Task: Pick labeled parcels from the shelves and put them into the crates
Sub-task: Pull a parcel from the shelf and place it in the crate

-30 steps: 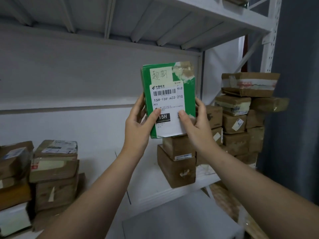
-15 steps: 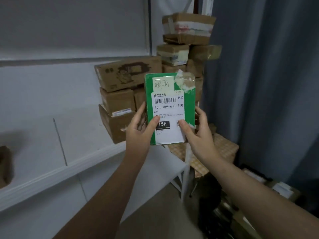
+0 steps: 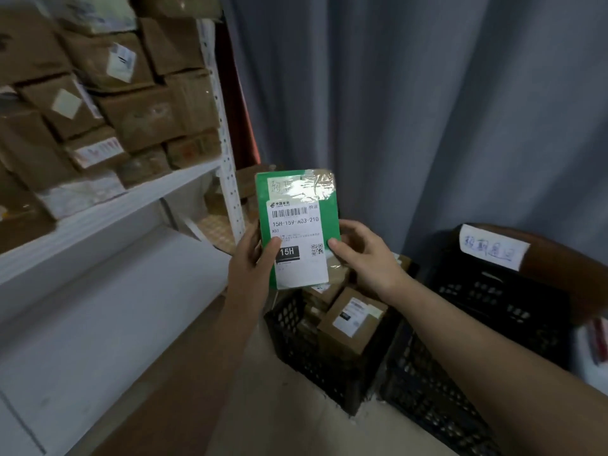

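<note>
Above the crate (image 3: 296, 343), left hand (image 3: 250, 263) and right hand (image 3: 365, 255) fingers (image 3: 271, 250) grip green parcel (image 3: 330, 222) 15H-159-A03-210.

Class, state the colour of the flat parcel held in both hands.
Green flat parcel with a white printed label, clearest in the head view.

Your light here is pretty dim and flat, with a cool grey cast over everything. The clear tape (image 3: 309, 187) at the top of the green parcel (image 3: 330, 225) throws glare that washes out the handwriting under it, though the printed label (image 3: 301, 268) is sharp enough to read. The cardboard boxes (image 3: 131, 103) on the shelf (image 3: 108, 209) are smeared with blur, worst toward the left edge. The shelf upright (image 3: 227, 153) bows from your wide lens. The black crates (image 3: 309, 357) sink into shadow, their mesh barely showing.
</note>
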Available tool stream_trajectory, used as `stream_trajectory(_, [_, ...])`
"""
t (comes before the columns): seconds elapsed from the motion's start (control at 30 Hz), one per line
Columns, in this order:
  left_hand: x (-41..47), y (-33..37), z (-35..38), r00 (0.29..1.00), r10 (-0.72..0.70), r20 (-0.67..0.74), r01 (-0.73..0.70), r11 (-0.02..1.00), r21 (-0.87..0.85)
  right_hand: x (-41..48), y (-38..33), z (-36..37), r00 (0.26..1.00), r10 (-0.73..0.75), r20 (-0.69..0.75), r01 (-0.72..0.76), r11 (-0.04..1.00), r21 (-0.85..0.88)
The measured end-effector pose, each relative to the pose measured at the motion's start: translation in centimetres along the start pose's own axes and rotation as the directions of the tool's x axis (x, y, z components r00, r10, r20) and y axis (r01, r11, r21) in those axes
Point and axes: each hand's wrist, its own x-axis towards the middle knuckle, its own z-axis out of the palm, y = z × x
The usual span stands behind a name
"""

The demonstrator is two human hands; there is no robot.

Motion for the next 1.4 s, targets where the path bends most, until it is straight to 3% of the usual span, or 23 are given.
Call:
stream_trajectory(0.23, [0.6,-6.4,3.1,0.978,-0.18,0.105,0.171,0.981,0.092,-0.4,7.1,-1.4,0.973,0.227,-0.049,-0.225,0.973,0.043])
stream_trajectory(0.5, [4.3,-13.9,0.8,0.912,-0.367,0.184,0.314,0.913,0.262,2.3,15.1,4.1,0.853,0.515,-0.084,-0.489,0.844,0.22])
stream_trajectory(0.63, [7.1,-19.2,-2.3,0.821,-0.53,0.211,0.459,0.833,0.308,4.2,19.4,8.7,0.755,0.65,-0.08,-0.581,0.721,0.376])
stream_trajectory(0.73, [9.7,-23.8,-4.7,0.74,-0.636,0.221,0.549,0.76,0.349,6.5,22.2,12.2,0.691,0.719,-0.081,-0.645,0.662,0.382])
stream_trajectory(0.9, [14.9,-30.8,-6.1,0.643,-0.725,0.247,0.577,0.671,0.467,11.2,26.4,15.7,0.6,0.792,-0.111,-0.717,0.594,0.365])
stream_trajectory(1.13, [18.1,-38.4,-3.5,0.53,-0.787,0.316,0.501,0.591,0.632,13.9,31.6,14.8,0.455,0.868,-0.199,-0.785,0.496,0.371])
stream_trajectory(1.4, [17.2,-42.7,-2.8,0.537,-0.782,0.317,0.421,0.574,0.702,13.8,34.9,15.5,0.474,0.841,-0.26,-0.794,0.536,0.286])
